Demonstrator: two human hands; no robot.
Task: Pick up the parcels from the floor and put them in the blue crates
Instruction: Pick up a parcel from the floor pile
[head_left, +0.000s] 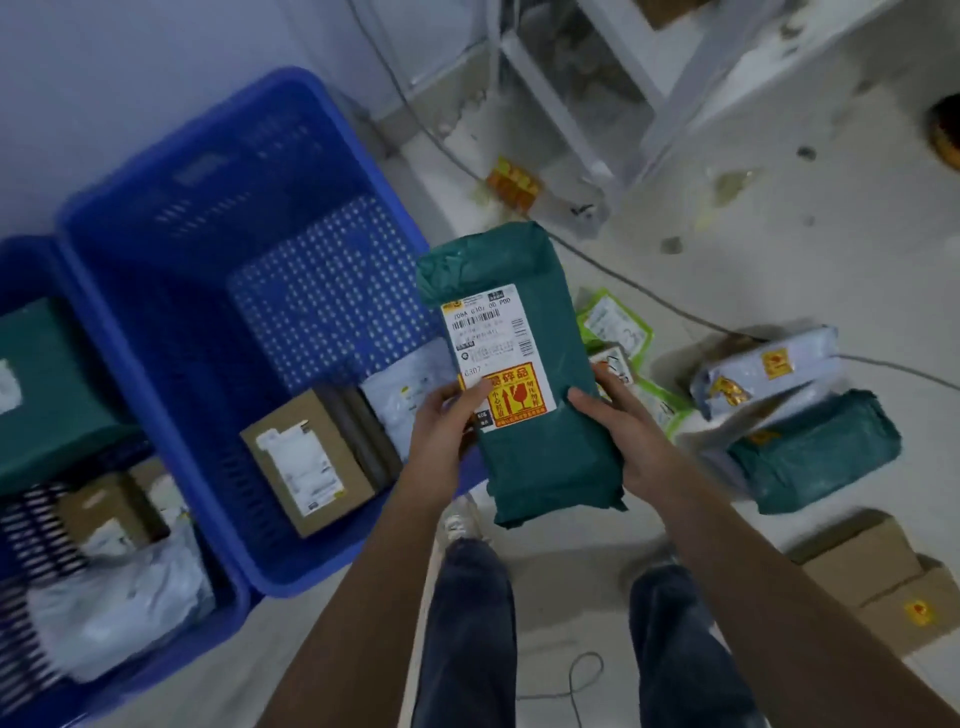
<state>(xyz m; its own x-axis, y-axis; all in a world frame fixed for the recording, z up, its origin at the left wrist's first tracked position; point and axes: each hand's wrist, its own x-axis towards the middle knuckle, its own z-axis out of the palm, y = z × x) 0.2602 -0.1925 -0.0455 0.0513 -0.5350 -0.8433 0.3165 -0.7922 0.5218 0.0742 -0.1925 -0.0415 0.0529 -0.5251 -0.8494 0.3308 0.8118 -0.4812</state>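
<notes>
I hold a long dark green parcel (524, 364) with a white label and an orange fragile sticker, face up, in front of me. My left hand (447, 421) grips its left edge with the thumb on the sticker. My right hand (618, 431) grips its right edge. The parcel hangs over the right rim of the big blue crate (171, 218), which holds a brown box (306, 462) and a grey bag (405, 395). A second blue crate (31, 260) at the left holds a green parcel, small boxes and a grey bag.
On the floor at the right lie a green parcel (821, 452), a grey bag (769, 369), light green pouches (618, 322) and brown cardboard boxes (883, 582). A white metal shelf frame (587, 104) stands behind. Cables (649, 291) run across the floor. My legs and shoes are below.
</notes>
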